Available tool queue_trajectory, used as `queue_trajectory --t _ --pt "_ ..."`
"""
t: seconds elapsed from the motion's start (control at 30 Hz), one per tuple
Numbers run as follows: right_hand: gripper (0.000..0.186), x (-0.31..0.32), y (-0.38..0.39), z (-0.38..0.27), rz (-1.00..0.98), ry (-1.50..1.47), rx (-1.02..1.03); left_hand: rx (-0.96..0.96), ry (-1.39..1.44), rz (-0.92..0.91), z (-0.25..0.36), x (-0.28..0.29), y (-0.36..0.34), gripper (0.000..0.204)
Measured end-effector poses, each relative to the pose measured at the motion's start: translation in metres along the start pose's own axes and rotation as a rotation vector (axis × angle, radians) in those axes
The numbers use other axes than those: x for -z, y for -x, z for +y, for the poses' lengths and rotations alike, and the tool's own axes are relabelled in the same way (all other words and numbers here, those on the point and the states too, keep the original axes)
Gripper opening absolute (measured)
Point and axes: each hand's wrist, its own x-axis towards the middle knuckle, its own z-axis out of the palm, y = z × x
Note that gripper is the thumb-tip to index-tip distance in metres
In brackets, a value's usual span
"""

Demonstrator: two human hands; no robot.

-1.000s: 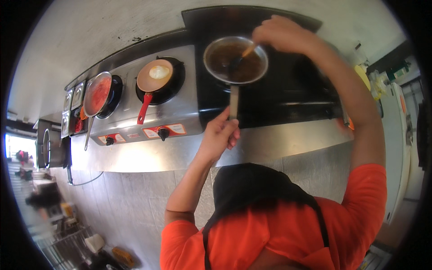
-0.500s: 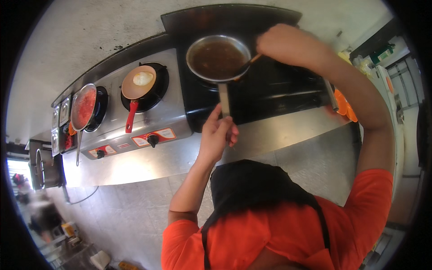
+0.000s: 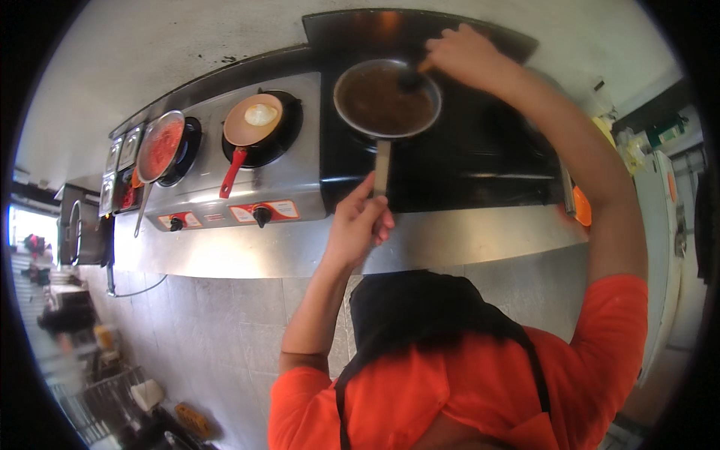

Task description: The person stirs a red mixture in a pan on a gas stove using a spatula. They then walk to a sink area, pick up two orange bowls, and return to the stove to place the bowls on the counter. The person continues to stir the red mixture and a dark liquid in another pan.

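Observation:
My left hand (image 3: 362, 225) is closed round the pale handle (image 3: 382, 165) of a metal frying pan (image 3: 384, 138) on the black stove. Brown, soupy food (image 3: 375, 97) covers the pan's bottom. Over the pan's far right side, my right hand (image 3: 466, 54) grips a utensil by its brown handle (image 3: 425, 66). Its dark head (image 3: 409, 81) dips into the brown food. The exact shape of that head is blurred; it looks like a spatula or spoon.
Left of the pan, a tan pan (image 3: 241, 133) with a red handle bears an egg (image 3: 260, 114). Farther left stands a skillet (image 3: 181, 124) of red sauce (image 3: 162, 150), beside metal containers (image 3: 129, 146). A steel counter edge (image 3: 300, 247) runs along the front.
My right hand has moved away from me, carrying the utensil's head from the pan's near right side to its far right side. My left hand keeps its hold on the handle. The view has shifted slightly.

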Motion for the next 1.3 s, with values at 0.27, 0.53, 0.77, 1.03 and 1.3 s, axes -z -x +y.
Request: queue_trajectory --t 0.27,0.53,0.77,1.03,1.3 --pt "0.026 0.025 0.0 0.021 -0.089 -0.213 -0.072 -0.051 0.0 0.087 -0.012 -0.009 -0.003 0.05" --pt "0.013 0.052 0.06 -0.001 -0.129 -0.274 0.017 -0.049 -0.065 0.014 -0.011 -0.012 0.0 0.054" --pt "0.026 0.016 0.026 -0.008 -0.138 -0.32 -0.155 -0.037 -0.08 -0.03 -0.011 -0.015 -0.001 0.055" --pt "0.012 0.012 0.015 -0.012 0.034 -0.354 -0.189 -0.04 0.017 0.036 -0.016 -0.025 0.01 0.048" --pt "0.014 0.023 0.003 -0.011 0.018 -0.318 -0.169 -0.053 -0.007 0.017 -0.012 -0.037 0.012 0.031"
